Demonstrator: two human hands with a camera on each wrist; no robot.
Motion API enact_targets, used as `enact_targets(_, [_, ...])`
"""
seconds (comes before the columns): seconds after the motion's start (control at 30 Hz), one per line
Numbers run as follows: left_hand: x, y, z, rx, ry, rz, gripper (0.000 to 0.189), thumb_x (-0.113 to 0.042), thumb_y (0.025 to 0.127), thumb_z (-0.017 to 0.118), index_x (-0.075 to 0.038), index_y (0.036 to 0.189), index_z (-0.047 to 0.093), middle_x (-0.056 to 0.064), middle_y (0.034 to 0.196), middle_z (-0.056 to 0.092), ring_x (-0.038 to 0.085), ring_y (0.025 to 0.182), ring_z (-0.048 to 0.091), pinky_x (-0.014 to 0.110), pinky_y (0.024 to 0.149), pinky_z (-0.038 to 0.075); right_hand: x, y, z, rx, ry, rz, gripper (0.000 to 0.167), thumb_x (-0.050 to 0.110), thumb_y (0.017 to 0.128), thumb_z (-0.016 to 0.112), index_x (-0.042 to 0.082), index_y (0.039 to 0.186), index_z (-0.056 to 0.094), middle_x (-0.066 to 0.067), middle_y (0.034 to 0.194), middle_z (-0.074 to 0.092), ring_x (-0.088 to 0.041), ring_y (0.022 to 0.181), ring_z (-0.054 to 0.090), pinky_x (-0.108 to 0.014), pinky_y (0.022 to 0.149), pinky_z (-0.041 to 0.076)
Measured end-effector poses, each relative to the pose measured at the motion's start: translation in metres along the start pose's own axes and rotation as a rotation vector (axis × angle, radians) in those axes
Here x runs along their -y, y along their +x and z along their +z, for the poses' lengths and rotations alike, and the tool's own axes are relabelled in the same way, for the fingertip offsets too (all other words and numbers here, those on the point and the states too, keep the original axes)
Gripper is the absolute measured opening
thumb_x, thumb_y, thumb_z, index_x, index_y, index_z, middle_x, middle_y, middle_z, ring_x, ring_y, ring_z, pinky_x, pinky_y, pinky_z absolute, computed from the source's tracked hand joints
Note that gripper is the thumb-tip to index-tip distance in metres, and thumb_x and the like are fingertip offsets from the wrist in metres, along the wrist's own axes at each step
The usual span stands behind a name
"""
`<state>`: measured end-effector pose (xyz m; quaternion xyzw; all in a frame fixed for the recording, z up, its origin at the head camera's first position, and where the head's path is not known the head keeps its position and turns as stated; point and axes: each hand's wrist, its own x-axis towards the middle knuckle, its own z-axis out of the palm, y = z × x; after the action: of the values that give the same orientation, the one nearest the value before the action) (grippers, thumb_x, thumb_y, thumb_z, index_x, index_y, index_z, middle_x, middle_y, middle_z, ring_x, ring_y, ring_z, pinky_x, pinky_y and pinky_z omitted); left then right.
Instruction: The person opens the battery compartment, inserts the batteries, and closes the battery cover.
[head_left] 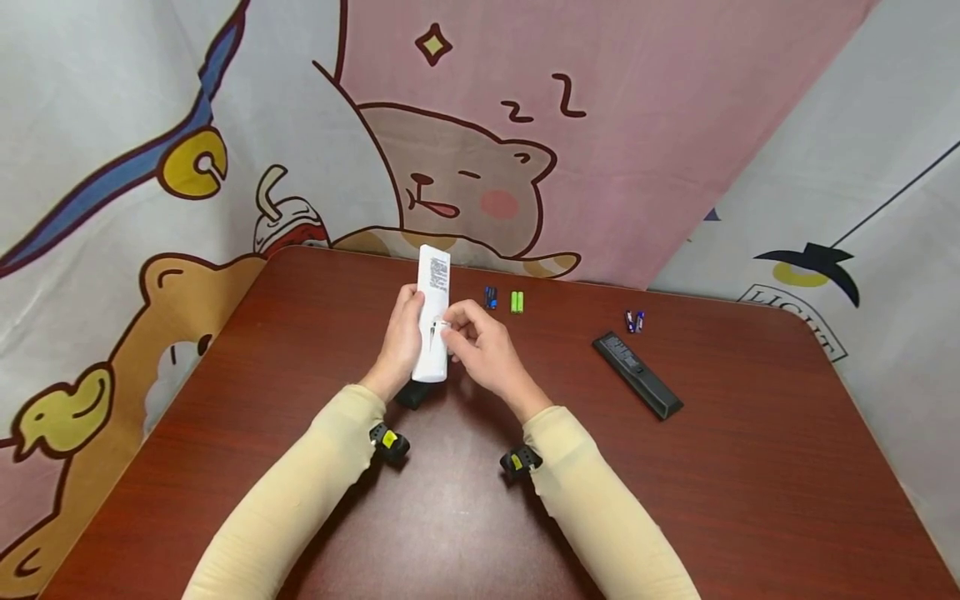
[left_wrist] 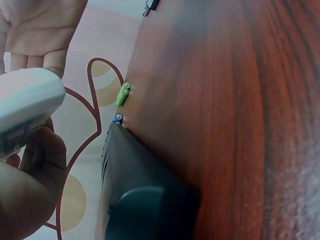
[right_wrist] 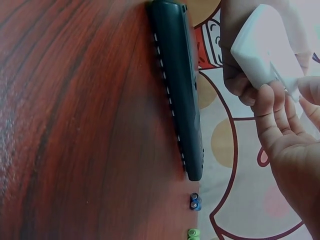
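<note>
Above the table, my left hand (head_left: 402, 337) grips a white remote control (head_left: 432, 283) upright, its back with the printed label facing me. My right hand (head_left: 487, 350) is at the lower half of the remote, thumb and fingers pinching the battery cover (right_wrist: 287, 82). A dark slit shows beside the cover, so it stands partly lifted. What lies inside the compartment is hidden in the head view. Beneath the hands a black remote control (right_wrist: 177, 90) lies on the table, mostly hidden from above.
Beyond my hands lie blue batteries (head_left: 491, 297) and green batteries (head_left: 517, 302). To the right, a second black remote control (head_left: 637, 375) lies back up, with purple-and-white batteries (head_left: 634, 322) behind it. A printed cloth (head_left: 637, 125) hangs along the far edge of the brown table (head_left: 750, 467).
</note>
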<state>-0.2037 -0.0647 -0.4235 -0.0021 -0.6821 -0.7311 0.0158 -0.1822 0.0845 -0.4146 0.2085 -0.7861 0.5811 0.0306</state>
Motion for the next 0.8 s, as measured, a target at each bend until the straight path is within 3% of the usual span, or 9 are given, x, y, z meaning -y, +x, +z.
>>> enact_targets(0.23, [0.0,0.0008,0.0009,0.001,0.025,-0.001,0.034,-0.025,0.112,0.027,-0.002,0.128,0.045,0.013,0.097,0.057,0.011,0.072,0.058,0.025,0.063,0.048,-0.0024,0.0009,-0.0005,-0.019,0.048,0.017,0.012,-0.001,0.099,0.061,0.0,0.11,0.061,-0.016,0.092,0.061,-0.031,0.073,0.062,-0.046,0.065,0.059])
enact_targets(0.4, [0.0019,0.0018,0.0002,0.0,0.038,-0.006,0.035,-0.026,0.112,0.027,-0.001,0.129,0.045,0.014,0.098,0.056,0.011,0.074,0.058,0.025,0.065,0.048,-0.0034,0.001,-0.0014,-0.034,0.085,0.024,0.01,-0.002,0.099,0.061,-0.001,0.109,0.062,-0.016,0.092,0.06,-0.028,0.073,0.062,-0.062,0.069,0.056])
enact_targets(0.47, [0.002,0.0013,0.0001,-0.001,0.039,-0.008,0.034,-0.025,0.112,0.027,-0.002,0.128,0.045,0.014,0.097,0.056,0.011,0.074,0.058,0.025,0.065,0.047,-0.0034,0.0006,-0.0018,-0.039,0.099,0.025,0.01,-0.003,0.098,0.061,-0.002,0.108,0.062,-0.016,0.091,0.06,-0.024,0.073,0.061,-0.06,0.069,0.056])
enact_targets(0.57, [0.0006,0.0003,0.0004,-0.002,0.028,-0.016,0.033,-0.025,0.112,0.027,-0.002,0.128,0.045,0.013,0.095,0.056,0.012,0.073,0.058,0.025,0.065,0.048,-0.0029,-0.0006,-0.0025,-0.049,0.117,0.028,0.01,-0.004,0.097,0.061,-0.003,0.107,0.062,-0.016,0.09,0.059,-0.023,0.073,0.06,-0.048,0.067,0.059])
enact_targets(0.7, [0.0002,0.0008,-0.0009,-0.001,0.017,-0.023,0.033,-0.025,0.112,0.026,-0.002,0.127,0.044,0.013,0.093,0.056,0.012,0.07,0.059,0.027,0.063,0.05,-0.0032,-0.0016,-0.0034,-0.07,0.143,0.033,0.009,-0.006,0.096,0.062,-0.004,0.105,0.061,-0.015,0.088,0.058,-0.037,0.075,0.06,-0.029,0.064,0.055])
enact_targets(0.8, [-0.0002,0.0009,-0.0026,-0.006,0.035,-0.021,0.033,-0.025,0.112,0.026,-0.003,0.128,0.045,0.014,0.094,0.057,0.012,0.07,0.06,0.027,0.063,0.05,-0.0034,-0.0022,-0.0043,-0.078,0.155,0.03,0.008,-0.006,0.097,0.062,-0.004,0.105,0.061,-0.015,0.089,0.058,-0.042,0.076,0.06,-0.025,0.065,0.053])
